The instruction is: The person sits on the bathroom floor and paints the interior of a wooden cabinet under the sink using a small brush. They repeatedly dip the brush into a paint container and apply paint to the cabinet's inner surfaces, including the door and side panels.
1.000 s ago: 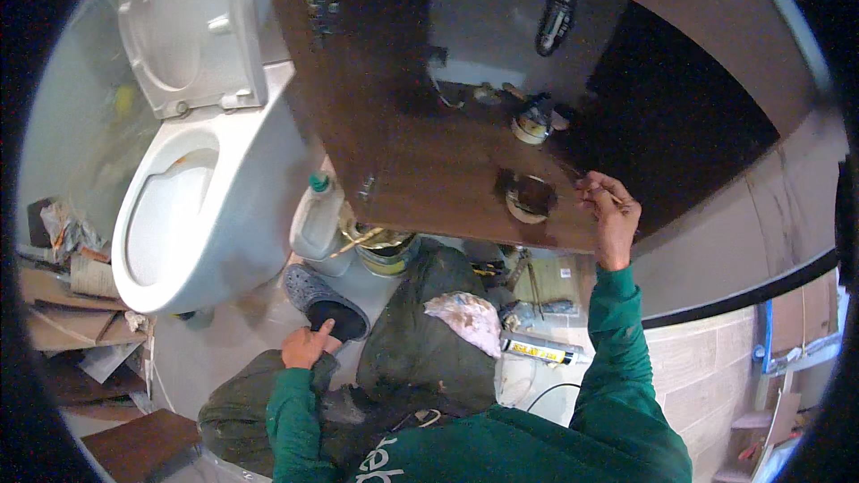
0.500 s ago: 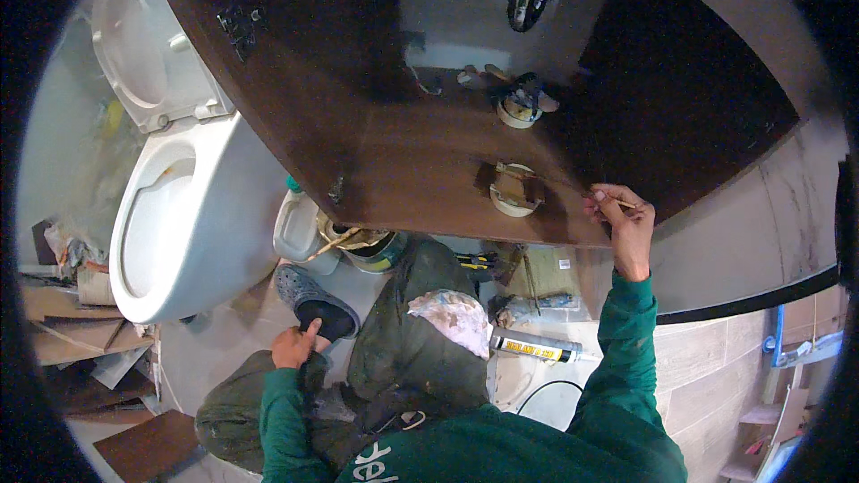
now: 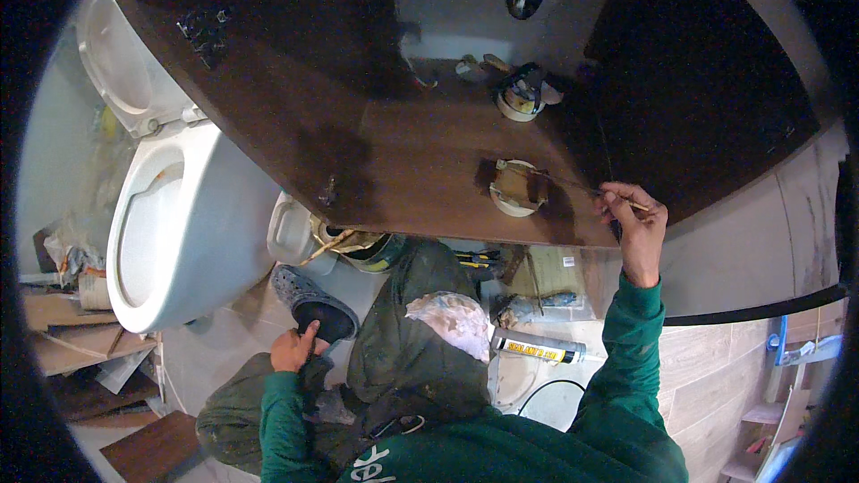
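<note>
Thin stick-like tool (image 3: 582,186) | tip now over white tub (image 3: 515,209), beside it earlier | right fingers (image 3: 625,190) pinching tool; left fingers (image 3: 285,342) unclear

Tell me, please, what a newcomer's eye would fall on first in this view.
It would probably fall on the bright white toilet at the left, standing beside the dark brown cabinet. Next might come the right hand at the cabinet's front right, holding a thin tool toward a round white container inside.
</note>
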`<act>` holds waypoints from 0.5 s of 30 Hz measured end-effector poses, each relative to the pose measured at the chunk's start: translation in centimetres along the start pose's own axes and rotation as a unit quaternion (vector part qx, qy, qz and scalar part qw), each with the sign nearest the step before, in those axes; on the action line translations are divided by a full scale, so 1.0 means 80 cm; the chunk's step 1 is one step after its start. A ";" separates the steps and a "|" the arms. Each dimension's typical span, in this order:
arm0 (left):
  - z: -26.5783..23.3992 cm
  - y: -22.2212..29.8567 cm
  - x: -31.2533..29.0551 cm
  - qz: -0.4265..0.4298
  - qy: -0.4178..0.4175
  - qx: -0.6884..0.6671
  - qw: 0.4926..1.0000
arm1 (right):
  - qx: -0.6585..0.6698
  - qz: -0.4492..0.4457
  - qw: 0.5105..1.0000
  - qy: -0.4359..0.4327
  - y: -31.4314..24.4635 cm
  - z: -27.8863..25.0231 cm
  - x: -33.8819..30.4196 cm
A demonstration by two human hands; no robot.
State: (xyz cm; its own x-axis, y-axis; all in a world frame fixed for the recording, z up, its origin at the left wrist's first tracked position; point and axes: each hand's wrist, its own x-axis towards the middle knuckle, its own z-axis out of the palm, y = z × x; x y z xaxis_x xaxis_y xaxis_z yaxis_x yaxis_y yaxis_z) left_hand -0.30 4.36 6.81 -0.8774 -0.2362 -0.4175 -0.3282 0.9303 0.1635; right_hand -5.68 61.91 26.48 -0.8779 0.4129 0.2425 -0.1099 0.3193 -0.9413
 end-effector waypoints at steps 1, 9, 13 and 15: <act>0.000 -0.003 0.001 0.023 0.004 0.000 1.000 | -0.006 0.002 1.000 -0.004 -0.001 0.000 0.000; 0.035 -0.035 0.019 0.081 0.049 0.018 0.995 | -0.015 0.027 0.998 -0.046 -0.013 0.002 0.005; 0.039 -0.043 0.021 0.068 0.047 -0.001 0.997 | -0.012 0.042 0.997 -0.066 -0.015 0.013 0.008; 0.036 -0.038 0.018 0.059 0.049 -0.006 0.997 | -0.016 0.029 0.996 -0.077 -0.012 0.021 0.014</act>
State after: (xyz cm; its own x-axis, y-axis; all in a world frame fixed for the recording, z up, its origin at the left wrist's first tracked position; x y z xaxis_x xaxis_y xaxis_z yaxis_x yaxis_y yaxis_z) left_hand 0.42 1.96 3.15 -0.9397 -0.1521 -0.3063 -0.2244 0.9500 0.2169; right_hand -7.32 60.60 27.24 -0.9439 0.2963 0.1459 -0.0435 0.3263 -0.9443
